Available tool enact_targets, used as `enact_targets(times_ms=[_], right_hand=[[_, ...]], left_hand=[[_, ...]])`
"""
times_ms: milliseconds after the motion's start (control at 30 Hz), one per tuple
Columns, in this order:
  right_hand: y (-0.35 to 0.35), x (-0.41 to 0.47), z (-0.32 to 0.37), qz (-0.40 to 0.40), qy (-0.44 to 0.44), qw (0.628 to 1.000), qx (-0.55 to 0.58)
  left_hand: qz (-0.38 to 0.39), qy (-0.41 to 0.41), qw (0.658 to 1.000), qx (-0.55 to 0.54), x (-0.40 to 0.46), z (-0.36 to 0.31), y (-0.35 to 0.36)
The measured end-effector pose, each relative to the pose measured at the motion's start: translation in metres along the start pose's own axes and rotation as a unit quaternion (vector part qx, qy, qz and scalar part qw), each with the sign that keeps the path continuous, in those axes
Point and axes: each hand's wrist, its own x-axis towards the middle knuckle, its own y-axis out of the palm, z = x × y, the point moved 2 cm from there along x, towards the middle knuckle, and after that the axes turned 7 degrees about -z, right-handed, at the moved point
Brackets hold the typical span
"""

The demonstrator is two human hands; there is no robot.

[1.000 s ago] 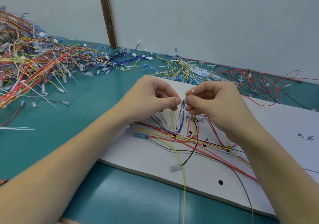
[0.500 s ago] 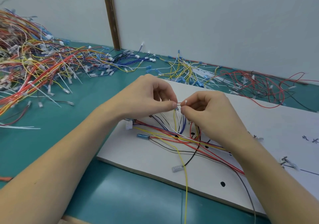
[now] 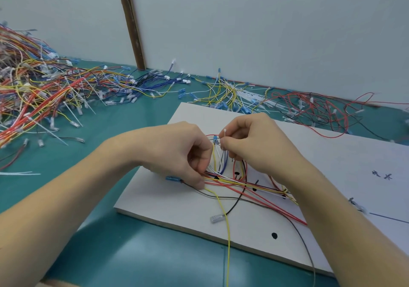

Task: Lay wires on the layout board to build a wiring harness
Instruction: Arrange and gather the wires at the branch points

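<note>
wires (image 3: 230, 182) already lie bundled across our board (image 3: 168, 200), our left hand (image 3: 177, 151) pinching them down, our right hand (image 3: 252, 145) clamped on a white tie (image 3: 224, 139), heaps of loose wires (image 3: 44, 92) left.

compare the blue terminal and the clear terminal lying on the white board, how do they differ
The blue terminal has an opaque blue sleeve and lies beside the left hand; the clear terminal is see-through grey and lies apart, nearer the board's front edge. The blue one lies roughly level; the clear one is slightly tilted. Both end a black wire and rest on the board.
</note>
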Motion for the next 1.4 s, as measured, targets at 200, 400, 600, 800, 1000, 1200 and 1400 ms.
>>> enact_targets(times_ms=[200, 400, 600, 800, 1000, 1200, 1400], right_hand=[[0.003, 0.0, 0.002, -0.007, -0.004, 1.0, -0.022], [0.005, -0.003, 0.002, -0.033, -0.009, 0.999, -0.018], [0.009, -0.007, -0.003, -0.004, 0.002, 1.0, -0.031], [0.009, -0.013, -0.006, 0.002, -0.011, 1.0, -0.023], [0.007, -0.016, -0.011, 0.006, -0.019, 1.0, 0.0], [0.009, -0.014, -0.012, 0.019, -0.031, 0.999, 0.006], [0.01, -0.017, -0.011, 0.045, -0.049, 0.998, 0.005]], left_hand=[[-0.065, 0.024, 0.996, -0.055, -0.007, 0.011, 0.008], [-0.13, 0.05, 0.989, -0.046, -0.01, 0.012, 0.012], [-0.13, 0.053, 0.989, -0.041, -0.012, 0.016, 0.014], [-0.123, 0.066, 0.989, -0.041, -0.011, 0.015, 0.016], [-0.12, 0.061, 0.989, -0.058, -0.011, 0.016, 0.016], [-0.121, 0.06, 0.989, -0.068, -0.011, 0.016, 0.018], [-0.125, 0.056, 0.988, -0.073, -0.011, 0.016, 0.018]])
